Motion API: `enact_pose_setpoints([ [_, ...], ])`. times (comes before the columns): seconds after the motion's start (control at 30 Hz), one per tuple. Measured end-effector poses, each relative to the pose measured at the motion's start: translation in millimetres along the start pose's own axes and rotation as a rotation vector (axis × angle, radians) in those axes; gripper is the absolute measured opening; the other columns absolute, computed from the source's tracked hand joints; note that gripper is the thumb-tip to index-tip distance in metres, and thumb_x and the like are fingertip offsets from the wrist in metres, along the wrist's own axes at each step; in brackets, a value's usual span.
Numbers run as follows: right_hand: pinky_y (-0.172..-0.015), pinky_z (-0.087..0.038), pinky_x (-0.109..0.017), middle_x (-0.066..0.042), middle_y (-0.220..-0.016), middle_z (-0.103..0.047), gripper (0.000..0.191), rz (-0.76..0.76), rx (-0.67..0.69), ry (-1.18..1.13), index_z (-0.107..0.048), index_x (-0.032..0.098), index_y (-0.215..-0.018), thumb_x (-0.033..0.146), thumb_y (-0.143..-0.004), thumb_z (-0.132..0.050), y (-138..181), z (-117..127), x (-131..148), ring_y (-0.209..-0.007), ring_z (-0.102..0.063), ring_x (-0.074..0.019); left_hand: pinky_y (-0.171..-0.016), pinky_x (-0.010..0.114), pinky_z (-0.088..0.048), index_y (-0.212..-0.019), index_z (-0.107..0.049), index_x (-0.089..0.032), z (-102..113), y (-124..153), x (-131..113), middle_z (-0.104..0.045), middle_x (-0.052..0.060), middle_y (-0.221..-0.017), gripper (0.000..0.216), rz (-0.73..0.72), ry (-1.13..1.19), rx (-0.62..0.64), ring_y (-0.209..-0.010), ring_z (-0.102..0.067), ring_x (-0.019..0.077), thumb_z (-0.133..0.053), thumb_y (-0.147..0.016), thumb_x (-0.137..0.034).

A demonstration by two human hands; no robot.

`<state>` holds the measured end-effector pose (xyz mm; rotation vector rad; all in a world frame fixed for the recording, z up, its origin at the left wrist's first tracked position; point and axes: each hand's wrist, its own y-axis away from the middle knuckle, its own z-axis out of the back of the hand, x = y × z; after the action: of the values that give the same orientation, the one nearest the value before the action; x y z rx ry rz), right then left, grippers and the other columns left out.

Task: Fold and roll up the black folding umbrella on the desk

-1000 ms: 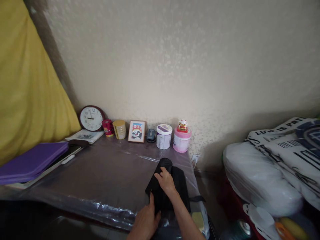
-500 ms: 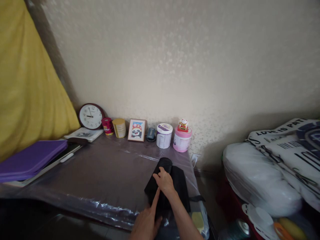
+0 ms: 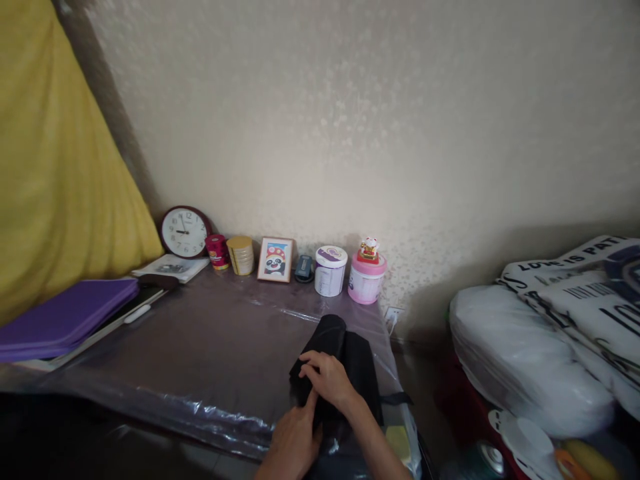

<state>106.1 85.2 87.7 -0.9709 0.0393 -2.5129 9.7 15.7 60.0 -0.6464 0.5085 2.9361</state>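
A folded black cloth article [image 3: 363,363] lies near the table's right end, its upper part a rounded roll. What kind of article it is, I cannot tell. A dark strap sticks out from its right side. My right hand [image 3: 327,380] is on top of the roll, fingers bent and closed on the cloth. Just below it, my left hand [image 3: 295,437] grips the near left part of the cloth, index finger stretched up to the right hand and thumb lower down. The left hand's other fingers are hidden.
Along the wall stand a clock [image 3: 185,232], a panda picture frame [image 3: 276,260], a white tub [image 3: 330,273] and a pink tub [image 3: 367,283] bearing a cat figurine. Purple folders [image 3: 70,317] lie left on the plastic-covered table [image 3: 215,340]. Bulky wrapped bedding [image 3: 525,353] is at right.
My right hand has slid down the roll toward me, its fingers curling more. My left hand has stayed near the same spot, slightly lower. The view has shifted slightly.
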Motion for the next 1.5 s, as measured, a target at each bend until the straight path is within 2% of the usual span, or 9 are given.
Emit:
enact_pose_setpoints([
  [0.3, -0.095, -0.036, -0.036, -0.003, -0.100, -0.065, 0.025, 0.330, -0.161, 0.021, -0.061, 0.025, -0.099, 0.018, -0.085, -0.041, 27.1, 3.8, -22.1, -0.105, -0.051, -0.0156, -0.074, 0.028, -0.040, -0.138, -0.005, -0.010, -7.2, -2.7, 4.1, -0.064, 0.013, -0.099, 0.070, -0.002, -0.003, -0.028, -0.089, -0.060, 0.0225, -0.040, -0.079, -0.022],
  [0.47, -0.101, -0.028, -0.042, -0.004, -0.107, -0.063, 0.025, 0.295, -0.154, 0.134, -0.062, 0.023, -0.100, 0.020, -0.085, -0.042, -3.4, 5.0, -49.3, -0.112, -0.047, -0.0163, -0.072, 0.027, -0.040, -0.138, 0.008, -0.015, -7.0, -3.6, 3.3, -0.066, 0.009, -0.097, 0.077, 0.022, 0.023, -0.008, -0.087, -0.061, 0.0210, -0.041, -0.078, -0.021],
  [0.7, -0.100, -0.027, -0.041, -0.005, -0.112, -0.060, 0.028, 0.172, -0.220, 0.276, -0.061, 0.022, -0.103, 0.021, -0.086, -0.038, -58.5, 15.5, -91.2, -0.114, -0.045, -0.0167, -0.070, 0.029, -0.041, -0.138, 0.007, -0.015, -6.3, -7.0, 5.3, -0.067, 0.010, -0.092, 0.075, 0.053, 0.017, 0.014, -0.084, -0.062, 0.0221, -0.040, -0.080, -0.024],
  [0.83, -0.096, -0.032, -0.041, -0.010, -0.116, -0.057, 0.030, 0.006, -0.339, 0.332, -0.057, 0.017, -0.109, 0.021, -0.086, -0.038, -61.2, 21.8, -80.3, -0.114, -0.045, -0.0201, -0.071, 0.028, -0.041, -0.137, 0.008, -0.015, -3.2, -5.2, 3.8, -0.067, 0.010, -0.094, 0.077, 0.069, 0.031, 0.031, -0.086, -0.062, 0.0216, -0.041, -0.079, -0.022],
  [1.03, -0.101, -0.026, -0.039, -0.001, -0.098, -0.066, 0.027, 0.286, -0.140, 0.199, -0.064, 0.024, -0.092, 0.022, -0.087, -0.037, -26.3, 1.1, -45.8, -0.110, -0.048, -0.0153, -0.073, 0.028, -0.040, -0.138, 0.003, -0.013, -4.0, -2.2, 2.4, -0.065, 0.011, -0.097, 0.071, 0.053, 0.021, -0.005, -0.088, -0.061, 0.0218, -0.039, -0.081, -0.023],
  [1.2, -0.095, -0.035, -0.040, -0.011, -0.111, -0.060, 0.029, 0.065, -0.427, 0.201, -0.061, 0.015, -0.100, 0.020, -0.082, -0.039, -21.1, 17.4, -76.4, -0.108, -0.050, -0.0198, -0.072, 0.027, -0.039, -0.138, 0.004, -0.013, -1.6, 0.5, 1.0, -0.066, 0.012, -0.095, 0.071, 0.043, 0.015, -0.009, -0.086, -0.061, 0.0215, -0.038, -0.082, -0.024],
  [1.3, -0.084, -0.044, -0.035, -0.014, -0.099, -0.063, 0.032, -0.186, -0.600, 0.166, -0.060, 0.011, -0.098, 0.024, -0.082, -0.036, -5.7, 38.8, -102.6, -0.093, -0.058, -0.0209, -0.072, 0.028, -0.039, -0.138, 0.004, -0.013, -2.0, 2.3, 3.5, -0.066, 0.011, -0.094, 0.070, 0.010, 0.035, -0.047, -0.085, -0.061, 0.0210, -0.037, -0.083, -0.026],
  [1.4, -0.074, -0.047, -0.033, -0.012, -0.090, -0.066, 0.033, -0.393, -0.585, 0.166, -0.061, 0.013, -0.093, 0.031, -0.082, -0.035, 22.3, 48.0, -119.4, -0.083, -0.062, -0.0223, -0.071, 0.027, -0.039, -0.138, 0.005, -0.013, -4.0, 2.6, 7.2, -0.066, 0.010, -0.091, 0.069, -0.015, 0.067, -0.073, -0.083, -0.061, 0.0203, -0.034, -0.084, -0.028],
  [1.5, -0.069, -0.046, -0.031, -0.010, -0.085, -0.067, 0.034, -0.479, -0.530, 0.188, -0.062, 0.016, -0.090, 0.036, -0.081, -0.035, 46.0, 44.7, -125.8, -0.080, -0.063, -0.0228, -0.070, 0.027, -0.039, -0.138, 0.006, -0.013, -5.3, 1.4, 9.0, -0.066, 0.009, -0.090, 0.069, -0.019, 0.089, -0.075, -0.082, -0.061, 0.0201, -0.033, -0.084, -0.031],
])
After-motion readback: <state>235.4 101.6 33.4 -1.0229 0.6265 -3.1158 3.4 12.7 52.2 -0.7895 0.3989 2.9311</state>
